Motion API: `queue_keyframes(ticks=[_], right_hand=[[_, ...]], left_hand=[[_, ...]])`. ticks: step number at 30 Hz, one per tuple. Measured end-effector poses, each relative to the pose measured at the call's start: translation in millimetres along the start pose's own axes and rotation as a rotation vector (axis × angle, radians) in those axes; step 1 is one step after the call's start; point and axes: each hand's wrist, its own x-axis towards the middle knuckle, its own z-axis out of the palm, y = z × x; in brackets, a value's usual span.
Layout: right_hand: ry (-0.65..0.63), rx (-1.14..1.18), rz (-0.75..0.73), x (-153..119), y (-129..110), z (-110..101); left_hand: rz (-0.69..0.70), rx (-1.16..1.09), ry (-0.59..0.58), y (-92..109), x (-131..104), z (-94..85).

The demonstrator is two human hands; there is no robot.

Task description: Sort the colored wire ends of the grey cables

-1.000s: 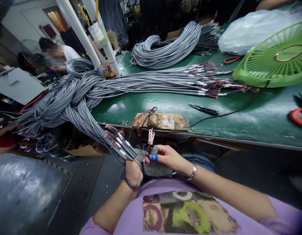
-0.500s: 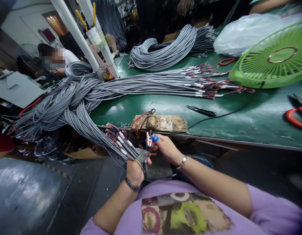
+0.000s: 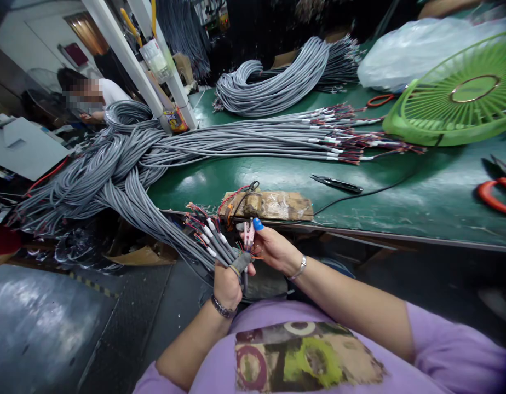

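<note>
My left hand (image 3: 228, 282), its thumb covered in grey, is wrapped round a bundle of grey cables (image 3: 220, 246). The cables' ends have white sleeves and fan out in thin red, black and coloured wires. My right hand (image 3: 274, 245) is closed in a pinch just beside the bundle, with a blue cover on one digit. Between its fingers is a small pink clip-like piece (image 3: 248, 235). Short orange and green wires stick out between the two hands. Just behind them, a worn wooden block (image 3: 281, 206) lies at the bench edge.
Long grey cables (image 3: 236, 139) lie across the green bench (image 3: 277, 175), with a coil (image 3: 277, 87) behind. Black snips (image 3: 337, 184), red-handled scissors (image 3: 497, 196), a green fan (image 3: 462, 93) and a plastic bag (image 3: 401, 60) are to the right. Another person (image 3: 92, 96) is at far left.
My left hand and the cable ends have shifted slightly right, toward the wooden block. My right hand has moved a little left, and the pink piece now shows more fully beside the wires.
</note>
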Motion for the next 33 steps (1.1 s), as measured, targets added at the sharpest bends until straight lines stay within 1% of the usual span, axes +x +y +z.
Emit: queue_keyframes(ticks=[6,9,11,17,21,22,23,27,29,33], right_hand=[[0.014,0.025,0.058,-3.0,-2.2,-1.1],[-0.019,0.04,0.13,-5.7,-5.8,-1.4],[-0.026,0.032,0.132,-6.7,-7.7,-1.1],[0.01,-0.068,0.023,-6.4,-4.1,-4.0],[0.061,-0.32,-0.182,-6.4,1.8,-11.4],[0.064,-0.36,-0.209,-6.1,2.6,-12.5],[0.055,-0.365,-0.2,-5.7,3.0,-12.7],[0.012,-0.145,-0.038,-3.6,0.8,-6.7],[0.03,-0.069,-0.023,-3.0,-1.1,-2.2],[0.075,-0.019,-0.029,-2.3,-2.2,1.7]], left_hand=[[0.025,0.036,0.0,0.0,-2.5,-2.5],[0.037,0.016,0.001,1.3,-7.1,-3.8],[0.046,0.001,0.009,3.0,-10.5,-3.7],[0.065,-0.037,0.084,5.7,-11.8,-1.0],[0.029,-0.034,0.118,3.9,-7.9,1.2],[0.018,-0.034,0.125,3.6,-7.2,1.9],[0.011,-0.032,0.129,3.4,-6.6,2.7],[0.032,-0.005,0.132,3.9,-5.0,5.4],[0.038,0.008,0.133,4.4,-4.6,6.4],[0.025,0.032,0.141,5.6,-4.7,8.2]])
